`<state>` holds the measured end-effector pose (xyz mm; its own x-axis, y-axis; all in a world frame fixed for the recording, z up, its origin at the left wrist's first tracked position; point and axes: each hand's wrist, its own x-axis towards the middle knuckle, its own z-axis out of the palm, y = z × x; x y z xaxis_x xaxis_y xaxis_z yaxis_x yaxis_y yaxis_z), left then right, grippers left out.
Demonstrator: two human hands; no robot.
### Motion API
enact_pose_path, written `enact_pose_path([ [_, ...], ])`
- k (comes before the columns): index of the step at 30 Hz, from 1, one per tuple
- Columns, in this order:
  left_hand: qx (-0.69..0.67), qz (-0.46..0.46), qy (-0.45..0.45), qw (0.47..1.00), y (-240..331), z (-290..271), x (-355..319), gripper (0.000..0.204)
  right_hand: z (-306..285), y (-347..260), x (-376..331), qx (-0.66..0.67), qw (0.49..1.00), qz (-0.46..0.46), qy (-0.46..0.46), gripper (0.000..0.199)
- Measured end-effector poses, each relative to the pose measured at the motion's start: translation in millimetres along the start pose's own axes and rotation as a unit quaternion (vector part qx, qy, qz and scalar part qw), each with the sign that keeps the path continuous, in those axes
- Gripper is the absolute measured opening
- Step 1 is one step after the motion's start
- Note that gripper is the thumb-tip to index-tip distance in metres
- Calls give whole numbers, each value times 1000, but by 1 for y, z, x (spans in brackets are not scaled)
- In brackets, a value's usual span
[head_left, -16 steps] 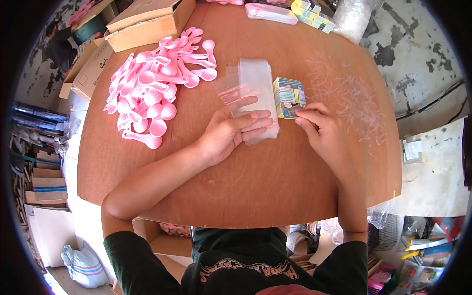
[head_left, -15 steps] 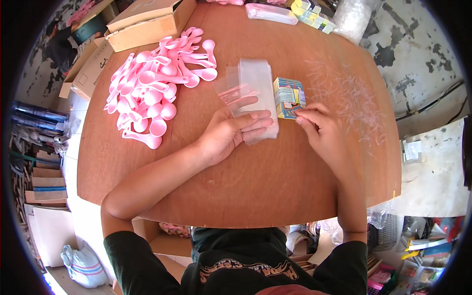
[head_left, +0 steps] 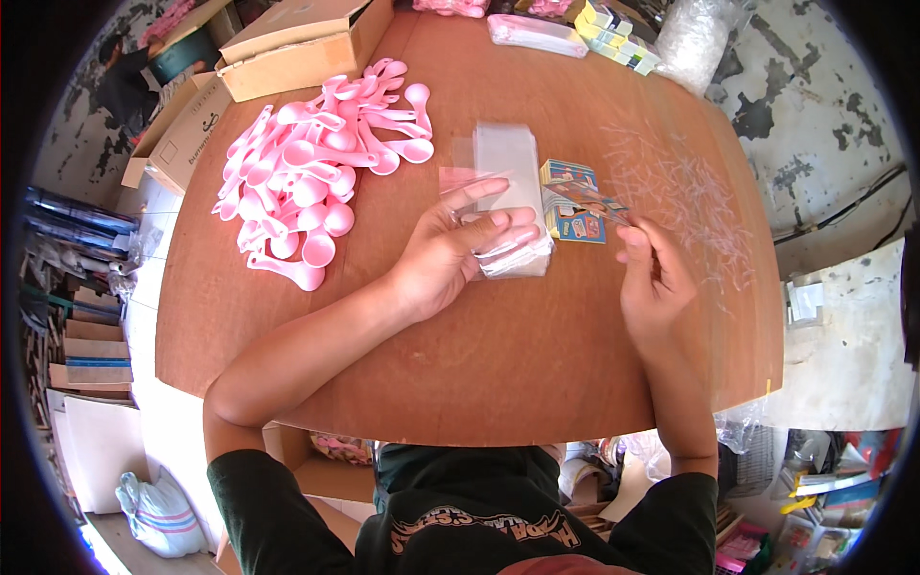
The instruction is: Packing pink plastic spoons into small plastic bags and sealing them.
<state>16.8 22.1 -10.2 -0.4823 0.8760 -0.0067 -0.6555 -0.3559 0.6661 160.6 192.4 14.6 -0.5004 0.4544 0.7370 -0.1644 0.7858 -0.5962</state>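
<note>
My left hand (head_left: 436,251) rests over a stack of clear plastic bags (head_left: 508,158). Its thumb and fingers close on the mouth of one thin clear bag (head_left: 508,251), some fingers spread around it; how far they reach inside is hard to see. Pinched between thumb and fingers of my right hand (head_left: 655,273) is a thin printed card (head_left: 586,198), tilted above a small pile of colourful printed cards (head_left: 582,228) just right of the bags.
A heap of pink measuring spoons (head_left: 307,177) covers the table's left side. Thin clear plastic strips (head_left: 685,201) lie scattered at right. Along the back stand a cardboard box (head_left: 302,48), a pack of clear sleeves (head_left: 537,35), yellow-and-white small boxes (head_left: 613,38) and a clear plastic roll (head_left: 695,43).
My right hand has lifted a card off the pile and moved slightly right, tilting it up. My left hand's fingers have bent more around the clear bag.
</note>
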Motion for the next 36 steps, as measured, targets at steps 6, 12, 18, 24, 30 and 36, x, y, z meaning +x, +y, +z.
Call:
enact_pose_path([
  [6,22,6,55,998,4,-11,5,38,3,14,-1,54,984,138,-103,15],
  [12,32,29,58,997,4,-4,5,44,5,17,0,37,975,177,-133,27],
  [18,31,58,112,991,3,-6,7,31,5,6,-1,166,933,277,-157,21],
  [24,10,81,99,992,-1,-16,8,23,11,-4,-13,316,808,452,-207,15],
  [30,-27,75,120,990,-3,-2,3,24,14,-13,-17,342,781,474,-220,15],
  [36,-11,70,113,991,-6,-3,2,31,20,-18,-24,332,785,468,-233,15],
])
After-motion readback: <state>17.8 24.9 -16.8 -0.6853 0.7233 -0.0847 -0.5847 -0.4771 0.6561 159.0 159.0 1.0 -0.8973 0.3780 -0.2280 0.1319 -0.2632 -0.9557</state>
